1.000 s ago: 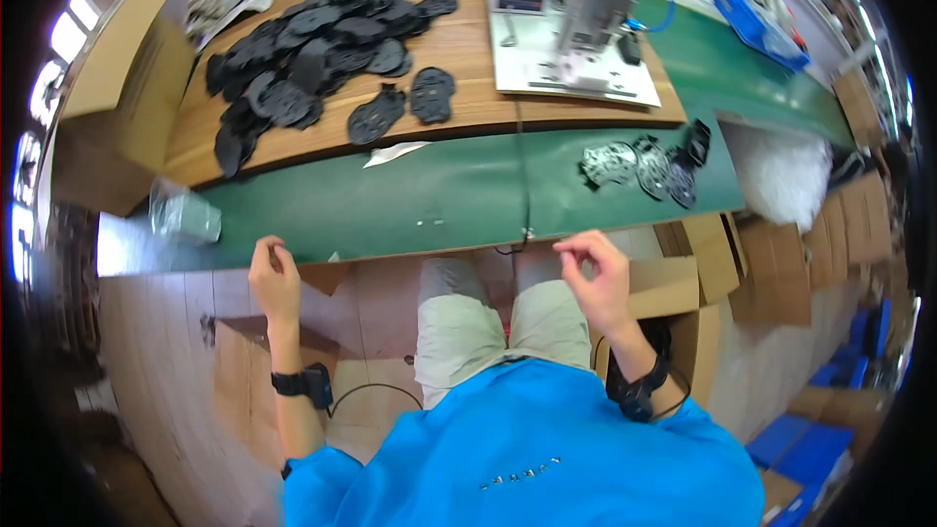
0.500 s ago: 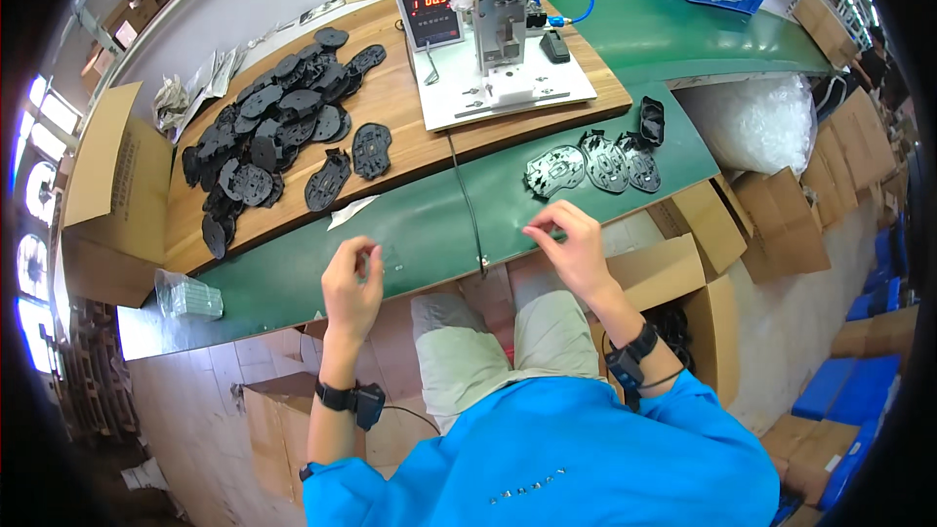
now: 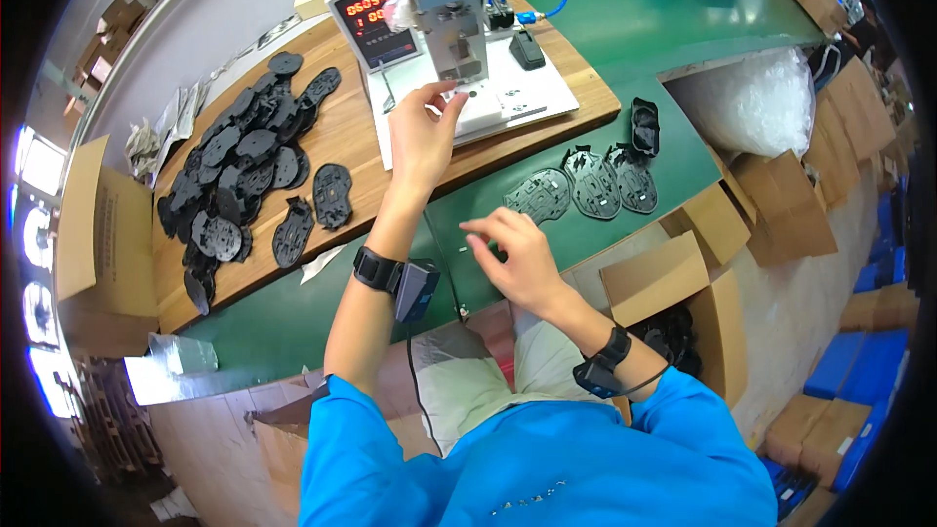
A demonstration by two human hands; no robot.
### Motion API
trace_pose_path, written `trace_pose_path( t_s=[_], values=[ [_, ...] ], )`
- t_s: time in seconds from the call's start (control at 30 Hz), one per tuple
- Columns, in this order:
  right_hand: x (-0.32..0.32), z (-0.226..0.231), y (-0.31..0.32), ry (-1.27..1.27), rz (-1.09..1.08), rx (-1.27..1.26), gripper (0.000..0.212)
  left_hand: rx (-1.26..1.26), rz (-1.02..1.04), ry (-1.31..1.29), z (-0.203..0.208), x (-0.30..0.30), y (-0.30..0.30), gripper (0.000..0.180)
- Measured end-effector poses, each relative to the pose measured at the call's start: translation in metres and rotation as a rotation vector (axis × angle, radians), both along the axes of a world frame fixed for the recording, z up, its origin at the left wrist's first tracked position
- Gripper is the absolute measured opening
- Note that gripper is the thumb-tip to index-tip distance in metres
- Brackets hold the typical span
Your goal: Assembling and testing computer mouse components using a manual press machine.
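Observation:
My left hand reaches up to the bench press, its thumb and forefinger brought close together beside the white block under the press head. Anything between those fingertips is too small or hidden to name. Over the green bench edge, my right hand has its fingers curled and thumb near forefinger; what it pinches, if anything, does not show. Just beyond it lies a contoured plastic base plate, like a computer mouse's underside. Two more plates lie in a row to its right, with a black shell behind them.
A heap of black plates covers the left of the wooden board. A display box stands left of the press. Open cartons flank the bench; a clear plastic cup sits at its left end.
My left hand has risen from the bench's front edge to the press. My right hand has shifted left and slightly nearer me. The head view has moved a little.

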State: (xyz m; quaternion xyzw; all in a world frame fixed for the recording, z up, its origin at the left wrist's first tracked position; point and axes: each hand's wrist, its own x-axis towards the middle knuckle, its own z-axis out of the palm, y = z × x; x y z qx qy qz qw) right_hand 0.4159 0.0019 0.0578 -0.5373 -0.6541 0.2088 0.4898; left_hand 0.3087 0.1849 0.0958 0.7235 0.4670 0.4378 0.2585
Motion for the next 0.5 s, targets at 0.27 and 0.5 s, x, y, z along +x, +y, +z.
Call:
trace_pose_path(
  t_s=[0.27,0.5],
  values=[
    [0.021,0.012,0.057,0.811,-0.022,-0.203,0.017,-0.023,0.029,-0.002,-0.008,0.022,0.019,0.025],
    [0.024,0.020,0.100,1.060,-0.048,-0.243,0.024,0.068,0.039,-0.007,-0.012,0.026,0.022,0.022]
  ],
)
